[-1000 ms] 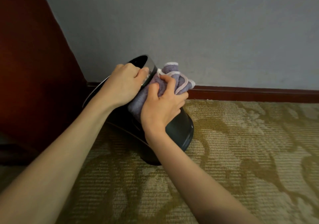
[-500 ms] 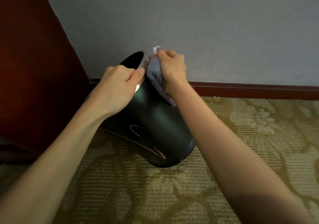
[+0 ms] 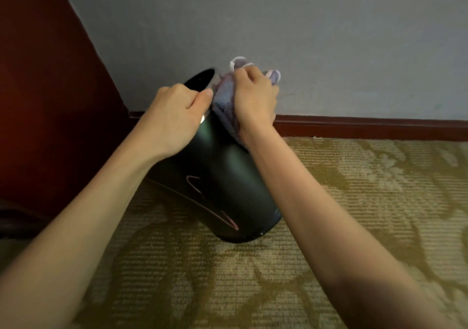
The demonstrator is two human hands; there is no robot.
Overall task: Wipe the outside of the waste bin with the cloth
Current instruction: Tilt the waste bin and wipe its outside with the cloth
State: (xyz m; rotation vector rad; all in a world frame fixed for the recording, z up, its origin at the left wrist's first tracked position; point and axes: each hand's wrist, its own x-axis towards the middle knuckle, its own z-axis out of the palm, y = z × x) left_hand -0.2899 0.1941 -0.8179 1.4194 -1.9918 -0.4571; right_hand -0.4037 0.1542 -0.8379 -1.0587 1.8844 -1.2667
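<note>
A black waste bin (image 3: 228,181) stands tilted on the carpet, its mouth leaning away toward the wall and its base lifted toward me. My left hand (image 3: 174,116) grips the bin's rim on the left side, fingers curled over the edge. My right hand (image 3: 255,98) holds a bunched purple cloth (image 3: 225,98) with pale edging and presses it against the upper right side of the bin, just below the rim. Part of the cloth sticks out above and behind my right hand.
A grey wall (image 3: 329,37) with a dark red skirting board (image 3: 367,127) runs close behind the bin. A dark red wooden panel (image 3: 50,88) stands on the left. Patterned beige carpet (image 3: 354,214) covers the floor to the right and in front.
My right hand has carried the cloth up the bin's side from the middle to just under the rim. The bin has tipped further from me. My left hand keeps its grip on the rim.
</note>
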